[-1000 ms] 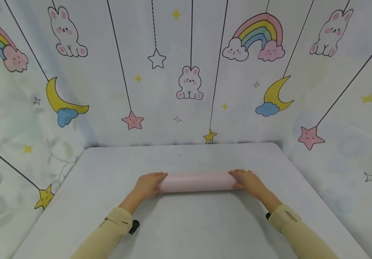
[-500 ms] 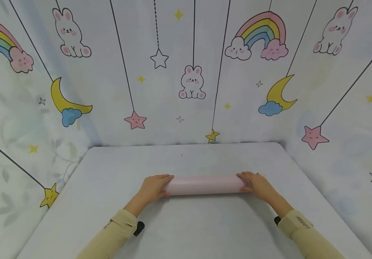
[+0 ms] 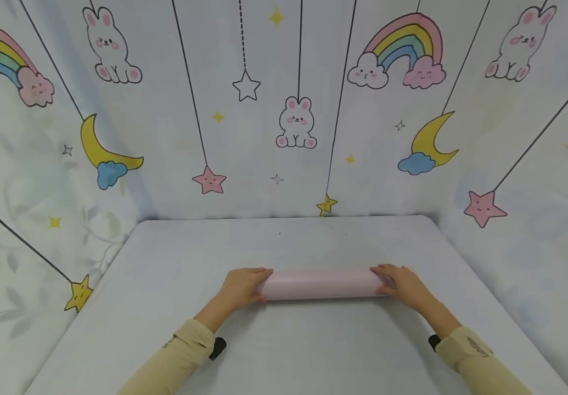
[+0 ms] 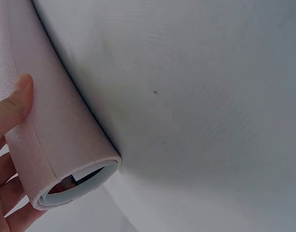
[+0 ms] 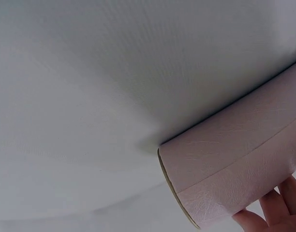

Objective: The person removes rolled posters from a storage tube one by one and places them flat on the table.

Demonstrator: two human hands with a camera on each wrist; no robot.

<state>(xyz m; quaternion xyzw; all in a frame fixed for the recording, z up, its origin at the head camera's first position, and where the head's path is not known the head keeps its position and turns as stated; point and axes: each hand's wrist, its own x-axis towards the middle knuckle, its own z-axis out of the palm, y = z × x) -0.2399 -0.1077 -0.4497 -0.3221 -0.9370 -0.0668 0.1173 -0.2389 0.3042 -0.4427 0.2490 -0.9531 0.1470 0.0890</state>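
Observation:
A pale pink rolled-up mat (image 3: 323, 284) lies crosswise on the white table in the head view. My left hand (image 3: 241, 286) grips its left end, thumb on the near side and fingers over the far side. At the right end, my right hand (image 3: 407, 286) holds it in much the same way. In the left wrist view the roll (image 4: 66, 125) shows a creased pink outside, a visible seam and a whitish inner layer at its open end. The right wrist view shows the roll's other end (image 5: 230, 169), with fingertips (image 5: 273, 205) against its side.
The white table (image 3: 284, 345) has rounded far corners and a few small dark specks near its back. A patterned cloth wall (image 3: 165, 109) with rabbits, moons, rainbows and stars stands behind and at both sides. Dark wrist pieces (image 3: 218, 348) stick out by the sleeves.
Both hands and the rolled mat have shifted slightly right and a little nearer to me. The grip at both ends stays the same. The head view has also shifted slightly.

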